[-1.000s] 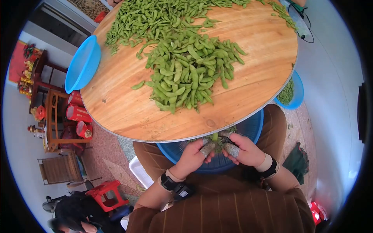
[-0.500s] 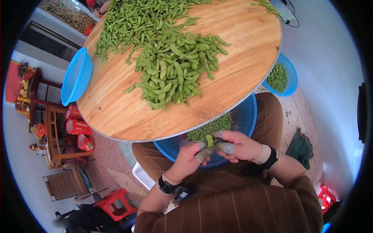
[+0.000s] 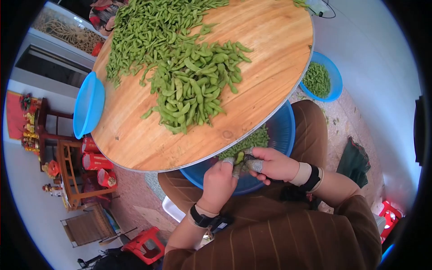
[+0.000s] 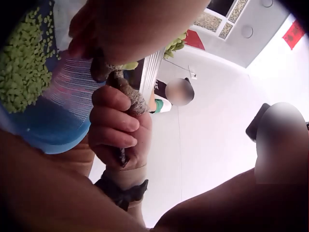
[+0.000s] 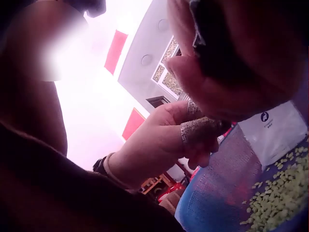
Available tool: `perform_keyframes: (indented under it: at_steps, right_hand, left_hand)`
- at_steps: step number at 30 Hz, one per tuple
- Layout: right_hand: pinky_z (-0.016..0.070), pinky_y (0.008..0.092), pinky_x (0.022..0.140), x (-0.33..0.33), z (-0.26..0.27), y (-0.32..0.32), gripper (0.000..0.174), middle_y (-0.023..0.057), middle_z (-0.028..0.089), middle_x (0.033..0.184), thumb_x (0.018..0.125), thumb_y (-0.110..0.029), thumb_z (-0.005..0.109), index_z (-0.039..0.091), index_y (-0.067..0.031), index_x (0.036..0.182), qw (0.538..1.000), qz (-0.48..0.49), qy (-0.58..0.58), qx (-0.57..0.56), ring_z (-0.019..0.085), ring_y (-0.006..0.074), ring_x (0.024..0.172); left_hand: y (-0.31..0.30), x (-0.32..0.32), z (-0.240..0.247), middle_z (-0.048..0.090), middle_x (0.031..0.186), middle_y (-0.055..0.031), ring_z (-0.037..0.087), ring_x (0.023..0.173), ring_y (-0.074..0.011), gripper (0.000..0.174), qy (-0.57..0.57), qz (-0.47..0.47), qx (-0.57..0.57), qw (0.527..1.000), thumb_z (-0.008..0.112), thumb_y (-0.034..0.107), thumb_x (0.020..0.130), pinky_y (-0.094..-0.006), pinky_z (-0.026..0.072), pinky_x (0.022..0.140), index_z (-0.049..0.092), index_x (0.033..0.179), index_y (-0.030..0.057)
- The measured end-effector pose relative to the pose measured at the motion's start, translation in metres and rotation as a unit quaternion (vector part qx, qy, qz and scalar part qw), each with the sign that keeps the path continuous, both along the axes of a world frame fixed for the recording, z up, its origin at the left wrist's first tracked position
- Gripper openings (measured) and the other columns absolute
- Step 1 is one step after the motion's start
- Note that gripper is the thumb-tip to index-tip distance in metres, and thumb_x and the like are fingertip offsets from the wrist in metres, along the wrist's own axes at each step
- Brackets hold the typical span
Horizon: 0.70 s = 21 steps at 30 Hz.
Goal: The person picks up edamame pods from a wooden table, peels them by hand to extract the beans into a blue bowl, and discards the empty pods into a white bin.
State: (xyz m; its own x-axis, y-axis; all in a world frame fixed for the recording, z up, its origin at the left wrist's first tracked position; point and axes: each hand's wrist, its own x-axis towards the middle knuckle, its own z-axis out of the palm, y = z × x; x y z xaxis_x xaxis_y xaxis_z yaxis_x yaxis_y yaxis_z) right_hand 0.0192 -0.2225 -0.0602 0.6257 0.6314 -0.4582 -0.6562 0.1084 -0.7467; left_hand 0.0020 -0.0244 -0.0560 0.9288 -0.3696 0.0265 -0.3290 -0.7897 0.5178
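Pinching a green pod (image 3: 240, 157) between left hand (image 3: 219, 182) and right hand (image 3: 278, 166).
Gripping with wrapped fingertips nearly closed on it, with lower right fingers curled toward the palm. Holding it above a blue basin (image 3: 289, 135) with loose green beans (image 3: 254, 140) inside, near a second blue basin (image 3: 335, 81) of green pieces (image 3: 317, 80) and beside a round table (image 3: 265, 58).

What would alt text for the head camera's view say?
A person's left hand and right hand, some fingertips wrapped, hold a green pod above a blue basin of small green beans. Beyond them, more pods are heaped on a round wooden table.
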Motion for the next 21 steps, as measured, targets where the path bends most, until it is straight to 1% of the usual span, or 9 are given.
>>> perform_keyframes:
  at_steps: [3, 6, 7, 8, 9, 11, 15, 17, 21]
  right_hand:
    - [0.0417, 0.0206, 0.042, -0.001, 0.0, 0.001, 0.015, 0.0002, 0.051, 0.073, 0.088, -0.005, 0.043, 0.053, -0.007, 0.099, 1.0, -0.018, -0.004, -0.011, 0.048, 0.0057, 0.054]
    - [0.0407, 0.0209, 0.041, -0.005, -0.004, 0.001, 0.014, 0.0002, 0.051, 0.072, 0.088, -0.006, 0.043, 0.053, -0.007, 0.098, 0.999, -0.03, -0.013, 0.007, 0.047, 0.0064, 0.053]
    - [0.0401, 0.0211, 0.041, -0.005, -0.003, 0.001, 0.014, 0.0005, 0.051, 0.072, 0.088, -0.005, 0.044, 0.053, -0.0067, 0.098, 0.999, -0.032, -0.001, 0.007, 0.047, 0.0066, 0.053]
    - [0.0396, 0.0213, 0.041, -0.005, -0.002, 0.001, 0.013, 0.0007, 0.051, 0.072, 0.088, -0.005, 0.045, 0.053, -0.0063, 0.099, 0.999, -0.033, 0.009, 0.006, 0.047, 0.0069, 0.052]
    - [0.0396, 0.0213, 0.041, -0.005, -0.002, 0.001, 0.013, 0.0007, 0.051, 0.072, 0.088, -0.005, 0.045, 0.053, -0.0063, 0.099, 0.999, -0.034, 0.009, 0.006, 0.047, 0.0069, 0.052]
    - [0.039, 0.0218, 0.041, -0.005, -0.003, 0.0, 0.014, -0.0001, 0.05, 0.071, 0.089, -0.007, 0.047, 0.054, -0.0064, 0.101, 1.0, -0.022, 0.011, 0.016, 0.046, 0.0068, 0.052]
    - [0.0405, 0.0224, 0.042, 0.002, -0.004, -0.007, 0.014, 0.0007, 0.053, 0.072, 0.09, -0.013, 0.051, 0.053, -0.0056, 0.102, 1.0, 0.029, 0.001, 0.01, 0.048, 0.0072, 0.051]
    - [0.0403, 0.0209, 0.043, 0.003, -0.004, -0.01, 0.017, 0.0001, 0.054, 0.07, 0.092, -0.02, 0.055, 0.053, -0.0043, 0.099, 0.985, 0.012, -0.123, -0.119, 0.048, 0.0059, 0.05]
    - [0.0416, 0.022, 0.043, 0.008, -0.004, -0.004, 0.021, 0.0002, 0.054, 0.064, 0.09, -0.023, 0.058, 0.054, -0.0033, 0.087, 0.978, -0.013, -0.149, -0.149, 0.051, 0.0069, 0.048]
  left_hand:
    - [-0.002, 0.003, 0.007, 0.059, 0.076, -0.0181, 0.059, 0.068, -0.0357, 0.02, -0.075, -0.043, 0.04, 0.995, 0.065, 0.001, 0.07, -0.0395, 0.0505, 0.063, 0.058, 0.089, -0.0005]
    - [-0.001, 0.004, 0.003, 0.06, 0.075, -0.0144, 0.06, 0.065, -0.0291, 0.013, -0.041, -0.036, -0.092, 0.994, 0.061, 0.003, 0.079, -0.0357, 0.05, 0.06, 0.058, 0.091, -0.0004]
    - [0.002, 0.001, 0.003, 0.061, 0.078, -0.013, 0.059, 0.063, -0.0251, 0.008, 0.171, 0.039, -0.24, 0.955, 0.056, 0.006, 0.085, -0.033, 0.0483, 0.058, 0.057, 0.09, -0.0003]
    - [0.004, -0.001, 0.002, 0.063, 0.08, -0.0116, 0.058, 0.061, -0.0211, 0.01, 0.369, 0.113, -0.37, 0.845, 0.052, 0.008, 0.091, -0.0303, 0.0466, 0.056, 0.057, 0.089, -0.0002]
    - [0.005, 0.0, 0.003, 0.063, 0.08, -0.0116, 0.058, 0.061, -0.0211, 0.01, 0.369, 0.113, -0.37, 0.845, 0.052, 0.008, 0.091, -0.0303, 0.0466, 0.056, 0.057, 0.089, -0.0002]
    - [0.007, 0.002, 0.003, 0.06, 0.079, -0.0057, 0.055, 0.061, -0.0129, 0.017, 0.502, 0.178, -0.524, 0.665, 0.045, 0.013, 0.097, -0.0245, 0.0436, 0.054, 0.056, 0.092, 0.0018]
    - [0.013, -0.003, -0.001, 0.059, 0.076, -0.0052, 0.054, 0.061, -0.012, 0.012, 0.485, 0.149, -0.498, 0.703, 0.046, 0.01, 0.095, -0.023, 0.0423, 0.053, 0.055, 0.095, 0.0022]
    - [0.013, -0.006, -0.001, 0.058, 0.075, -0.0048, 0.053, 0.061, -0.0113, 0.01, 0.414, 0.107, -0.401, 0.81, 0.045, 0.007, 0.094, -0.0233, 0.0426, 0.053, 0.055, 0.095, 0.0022]
    - [0.012, -0.007, 0.004, 0.058, 0.076, -0.0047, 0.053, 0.061, -0.0106, 0.01, 0.4, 0.09, -0.318, 0.855, 0.045, 0.003, 0.092, -0.0239, 0.0444, 0.055, 0.054, 0.096, 0.0017]
